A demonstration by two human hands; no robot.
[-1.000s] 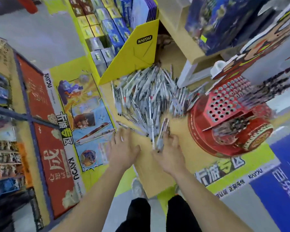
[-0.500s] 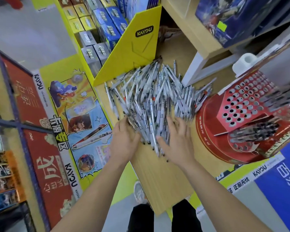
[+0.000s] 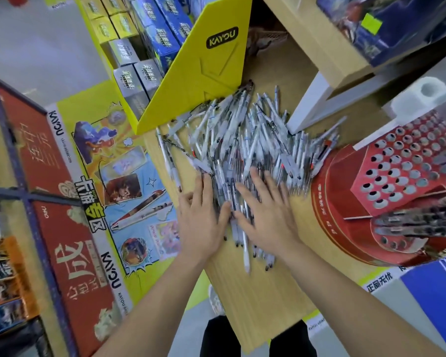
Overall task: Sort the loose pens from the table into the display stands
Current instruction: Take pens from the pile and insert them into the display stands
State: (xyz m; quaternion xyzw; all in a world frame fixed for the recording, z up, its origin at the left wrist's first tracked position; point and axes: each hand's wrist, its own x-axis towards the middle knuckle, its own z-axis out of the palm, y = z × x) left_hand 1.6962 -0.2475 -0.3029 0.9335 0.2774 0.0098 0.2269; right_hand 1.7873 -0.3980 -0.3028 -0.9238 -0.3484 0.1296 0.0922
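A big heap of loose white and grey pens [image 3: 245, 140] covers the wooden table [image 3: 268, 300]. My left hand [image 3: 204, 217] lies flat at the heap's near left edge, fingers straight along the pens. My right hand [image 3: 265, 212] lies flat on the near part of the heap, fingers spread and pressing on the pens. A few pens stick out toward me between and below the hands. A red round display stand [image 3: 345, 220] with a perforated red panel [image 3: 397, 166] stands to the right; dark pens sit in its lower right holes.
A yellow KAYOU card display [image 3: 206, 73] with stacked boxes stands behind the heap on the left. A wooden shelf [image 3: 319, 42] and its white support [image 3: 309, 104] border the heap at the back right. The table's near corner lies in front of my legs.
Both hands slid forward from the table's near edge onto the pen heap and spread flat. The right hand no longer holds a bunch of pens. The view moved closer.
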